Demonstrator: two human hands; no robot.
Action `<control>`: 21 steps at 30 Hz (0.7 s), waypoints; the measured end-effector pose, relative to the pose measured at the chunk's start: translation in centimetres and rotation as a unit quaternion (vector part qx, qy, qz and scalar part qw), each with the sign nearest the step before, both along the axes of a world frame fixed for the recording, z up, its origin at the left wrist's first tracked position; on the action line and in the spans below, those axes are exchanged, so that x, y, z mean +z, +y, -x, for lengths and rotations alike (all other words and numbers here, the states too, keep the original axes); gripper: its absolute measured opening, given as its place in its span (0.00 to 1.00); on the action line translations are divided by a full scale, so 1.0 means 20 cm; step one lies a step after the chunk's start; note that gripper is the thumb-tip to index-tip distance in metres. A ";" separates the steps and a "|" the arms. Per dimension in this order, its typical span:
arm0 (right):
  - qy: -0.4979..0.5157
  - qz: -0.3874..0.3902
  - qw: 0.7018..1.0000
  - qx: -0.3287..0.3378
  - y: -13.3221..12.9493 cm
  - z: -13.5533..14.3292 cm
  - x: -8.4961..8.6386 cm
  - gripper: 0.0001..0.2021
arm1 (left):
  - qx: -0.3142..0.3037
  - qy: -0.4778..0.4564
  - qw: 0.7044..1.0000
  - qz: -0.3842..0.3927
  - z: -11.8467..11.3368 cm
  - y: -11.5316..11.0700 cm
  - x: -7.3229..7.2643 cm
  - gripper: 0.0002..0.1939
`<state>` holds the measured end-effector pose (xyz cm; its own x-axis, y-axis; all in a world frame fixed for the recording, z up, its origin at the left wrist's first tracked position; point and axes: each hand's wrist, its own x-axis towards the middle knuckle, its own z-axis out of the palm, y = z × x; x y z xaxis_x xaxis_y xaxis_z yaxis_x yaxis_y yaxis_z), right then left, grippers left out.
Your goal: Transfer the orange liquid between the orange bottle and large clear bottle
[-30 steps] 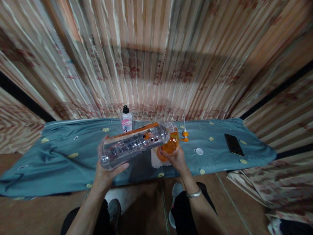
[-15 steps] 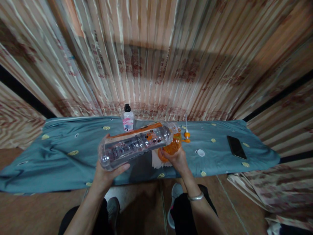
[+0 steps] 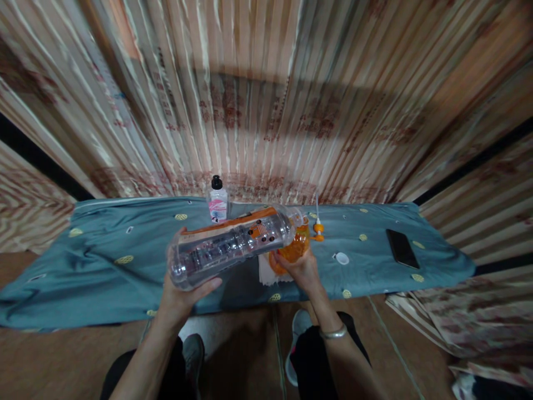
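My left hand (image 3: 185,294) is wrapped round the base of a large clear plastic bottle (image 3: 229,247) with an orange label. The bottle lies tilted, its neck to the right, at the mouth of an orange bottle (image 3: 297,244). Whether liquid runs between them I cannot tell. My right hand (image 3: 302,269) grips the orange bottle, which is partly hidden by the clear one. Under it shows a white tissue (image 3: 270,273). Just right of the orange bottle rests an orange pump top (image 3: 318,229) with its tube pointing back. A round white cap (image 3: 342,259) lies nearby.
A small clear bottle with a black cap (image 3: 217,200) stands at the back of the teal cloth-covered table (image 3: 104,239). Toward the right end lies a black phone (image 3: 402,248). Striped curtains (image 3: 258,111) hang behind and at both sides.
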<state>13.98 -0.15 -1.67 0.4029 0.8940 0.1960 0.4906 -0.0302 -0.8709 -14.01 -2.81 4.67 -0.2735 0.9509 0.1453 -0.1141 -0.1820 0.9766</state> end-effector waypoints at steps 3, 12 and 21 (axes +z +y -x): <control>0.013 0.007 1.000 0.007 0.01 -0.01 -0.01 0.32 | -0.004 0.000 1.000 0.002 0.00 0.00 0.00 0.60; 0.050 -0.021 0.998 0.021 0.00 -0.01 -0.01 0.32 | -0.005 0.002 1.000 0.002 0.00 -0.01 0.01 0.61; 0.045 -0.017 0.999 0.023 0.01 -0.02 -0.03 0.34 | -0.005 0.016 1.000 0.009 0.00 -0.01 0.01 0.63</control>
